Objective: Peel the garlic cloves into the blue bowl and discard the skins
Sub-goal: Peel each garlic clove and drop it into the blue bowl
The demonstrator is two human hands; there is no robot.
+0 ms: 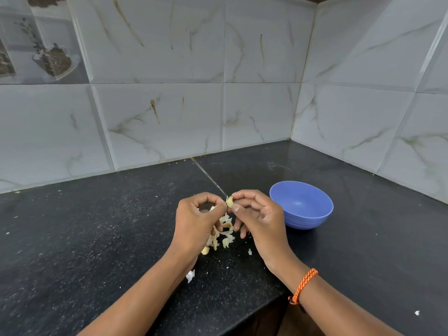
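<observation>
No writing can be read anywhere. Both hands are raised above the black counter [97, 238], fingertips meeting. The right hand [257, 219] pinches a garlic clove [229, 202] between thumb and forefinger, its other fingers loosely curled. The left hand [196, 221] nips at the clove's edge with thumb and forefinger. Below the fingers lies a heap of skins [224, 235]. The blue bowl [301, 206] sits just right of the right fingers. An orange cord [304, 284] circles the right wrist.
</observation>
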